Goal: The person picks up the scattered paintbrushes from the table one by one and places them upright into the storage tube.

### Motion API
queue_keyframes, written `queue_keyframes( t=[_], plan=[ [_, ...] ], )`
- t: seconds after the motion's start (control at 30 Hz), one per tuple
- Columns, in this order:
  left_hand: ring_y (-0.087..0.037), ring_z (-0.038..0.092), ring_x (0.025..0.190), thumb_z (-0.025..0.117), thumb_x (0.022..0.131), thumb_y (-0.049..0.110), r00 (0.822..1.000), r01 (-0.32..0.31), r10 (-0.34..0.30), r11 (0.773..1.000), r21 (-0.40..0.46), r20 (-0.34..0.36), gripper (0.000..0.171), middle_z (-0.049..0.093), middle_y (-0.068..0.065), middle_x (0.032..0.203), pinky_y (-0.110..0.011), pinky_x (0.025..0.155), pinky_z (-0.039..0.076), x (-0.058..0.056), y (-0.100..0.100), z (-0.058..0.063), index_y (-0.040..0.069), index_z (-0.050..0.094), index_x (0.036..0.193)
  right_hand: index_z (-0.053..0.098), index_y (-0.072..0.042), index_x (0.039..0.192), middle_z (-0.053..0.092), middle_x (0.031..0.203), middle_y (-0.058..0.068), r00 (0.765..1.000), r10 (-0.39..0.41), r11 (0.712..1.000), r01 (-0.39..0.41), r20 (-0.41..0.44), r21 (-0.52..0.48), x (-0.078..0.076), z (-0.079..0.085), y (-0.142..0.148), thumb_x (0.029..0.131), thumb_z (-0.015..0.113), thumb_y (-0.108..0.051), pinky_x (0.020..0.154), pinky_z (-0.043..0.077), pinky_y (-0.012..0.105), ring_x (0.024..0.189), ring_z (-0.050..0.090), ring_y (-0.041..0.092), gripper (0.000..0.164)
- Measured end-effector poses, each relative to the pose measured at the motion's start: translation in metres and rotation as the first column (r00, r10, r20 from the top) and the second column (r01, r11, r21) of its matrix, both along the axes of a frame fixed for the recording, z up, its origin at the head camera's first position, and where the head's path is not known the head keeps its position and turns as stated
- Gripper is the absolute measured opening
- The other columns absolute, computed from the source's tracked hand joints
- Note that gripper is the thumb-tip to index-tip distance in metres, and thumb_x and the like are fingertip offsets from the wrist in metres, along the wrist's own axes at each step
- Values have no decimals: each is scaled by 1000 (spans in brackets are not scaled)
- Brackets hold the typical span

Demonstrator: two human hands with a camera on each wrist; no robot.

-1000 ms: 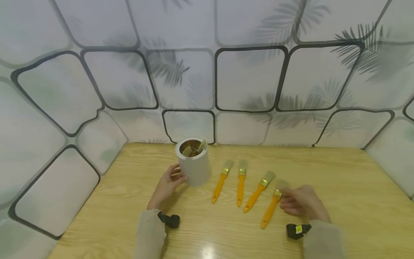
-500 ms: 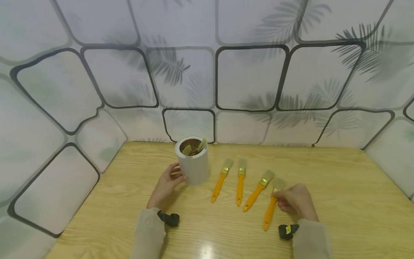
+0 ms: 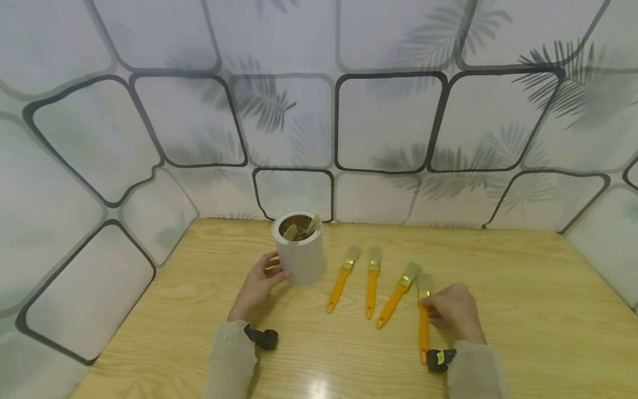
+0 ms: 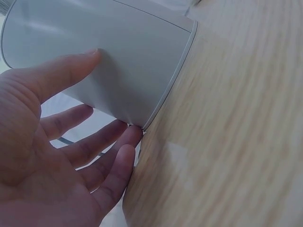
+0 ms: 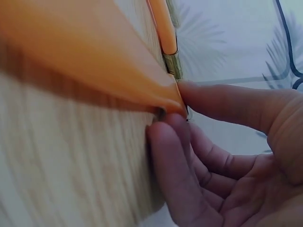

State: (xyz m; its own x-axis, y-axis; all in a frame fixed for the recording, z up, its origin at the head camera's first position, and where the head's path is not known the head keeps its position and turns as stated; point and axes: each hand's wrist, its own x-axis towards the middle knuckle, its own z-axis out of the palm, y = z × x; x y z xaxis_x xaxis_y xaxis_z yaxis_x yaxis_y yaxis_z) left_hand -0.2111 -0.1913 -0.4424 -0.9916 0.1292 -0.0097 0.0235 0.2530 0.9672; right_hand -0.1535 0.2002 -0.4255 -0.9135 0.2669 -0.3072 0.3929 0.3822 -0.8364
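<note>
My left hand (image 3: 256, 285) rests against the side of a white cylindrical canister (image 3: 301, 263). In the left wrist view the thumb lies along the canister's wall, with the relaxed fingertips (image 4: 128, 130) near its bottom edge. Bits of something yellowish and orange show inside its brown-lined opening. My right hand (image 3: 456, 310) pinches a paintbrush (image 3: 423, 332) between thumb and fingers, where its orange handle meets the metal ferrule. To its left lies a second paintbrush (image 3: 392, 306), its bristles close to the held one's. Seen in the right wrist view, the orange handle (image 5: 85, 47) fills the upper left.
Between the canister and the hand-held brush lie two more paintbrushes, a middle brush (image 3: 371, 291) and a left brush (image 3: 339, 290), bristles pointing away. The wood-grain table (image 3: 528, 282) ends at a patterned wall covering (image 3: 389, 122). Each wrist wears a black camera.
My right hand has moved left and taken hold of the rightmost paintbrush, whose handle end has swung right and toward me. My left hand and the canister stay in place.
</note>
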Motion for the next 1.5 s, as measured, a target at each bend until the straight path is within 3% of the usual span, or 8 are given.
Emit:
queue_keyframes(
  t=[0.13, 0.27, 0.4, 0.6, 1.03, 1.3, 1.5],
  plan=[
    [-50, 50, 129, 67, 99, 9, 1000, -2, 2, 1000, -6, 0, 62, 44, -34, 146, -59, 103, 45, 1, 0, 0, -5, 37, 151, 61, 22, 110, 67, 77, 12, 1000, 19, 999, -18, 9, -51, -2, -1, 3, 88, 71, 2, 57, 59, 29, 61, 63, 15, 31],
    [-50, 50, 128, 67, 99, 8, 1000, -3, 3, 1000, 0, -5, 61, 45, -33, 145, -58, 103, 45, 3, 1, 0, -5, 38, 150, 53, 24, 121, 67, 80, 10, 999, 50, 981, -47, 16, -186, -3, -3, 10, 94, 66, 2, 62, 61, 30, 64, 64, 15, 37],
    [-49, 51, 128, 67, 99, 8, 1000, 5, -5, 1000, 8, -15, 61, 45, -33, 145, -58, 103, 46, 3, 2, 0, -5, 38, 150, 48, 22, 126, 68, 85, 8, 999, 53, 941, -47, 9, -334, -3, -5, 18, 97, 64, -1, 69, 62, 33, 73, 67, 17, 40],
    [-49, 50, 129, 67, 99, 9, 1000, 4, -4, 1000, 13, -3, 62, 44, -33, 146, -58, 103, 45, 4, 3, 2, -5, 37, 151, 55, 15, 117, 70, 90, 6, 998, 56, 865, -68, -39, -497, -5, -6, 25, 100, 62, -2, 76, 61, 35, 81, 70, 17, 26],
    [-49, 51, 128, 67, 98, 5, 1000, -5, 6, 1000, 21, -12, 60, 45, -33, 144, -58, 103, 45, 3, 2, -2, -7, 38, 149, 48, 2, 129, 67, 101, 0, 986, 102, 838, -155, -129, -523, -13, 8, 20, 105, 58, -18, 80, 60, 33, 89, 69, 14, 32],
    [-49, 50, 128, 67, 98, 6, 1000, -6, 7, 999, 33, -17, 60, 45, -33, 144, -58, 104, 45, 2, 1, 0, -6, 38, 150, 16, 12, 153, 67, 110, -2, 964, 155, 785, -253, -216, -565, -20, 12, 13, 105, 56, -9, 86, 58, 30, 98, 67, 10, 66],
    [-49, 51, 128, 67, 98, 5, 1000, -6, 7, 999, 36, -15, 61, 45, -32, 144, -58, 104, 45, 1, 0, -1, -5, 39, 150, 15, 7, 154, 64, 112, -3, 962, 128, 757, -251, -240, -604, -27, 19, 4, 104, 57, -8, 89, 57, 31, 100, 65, 9, 67]
  ],
)
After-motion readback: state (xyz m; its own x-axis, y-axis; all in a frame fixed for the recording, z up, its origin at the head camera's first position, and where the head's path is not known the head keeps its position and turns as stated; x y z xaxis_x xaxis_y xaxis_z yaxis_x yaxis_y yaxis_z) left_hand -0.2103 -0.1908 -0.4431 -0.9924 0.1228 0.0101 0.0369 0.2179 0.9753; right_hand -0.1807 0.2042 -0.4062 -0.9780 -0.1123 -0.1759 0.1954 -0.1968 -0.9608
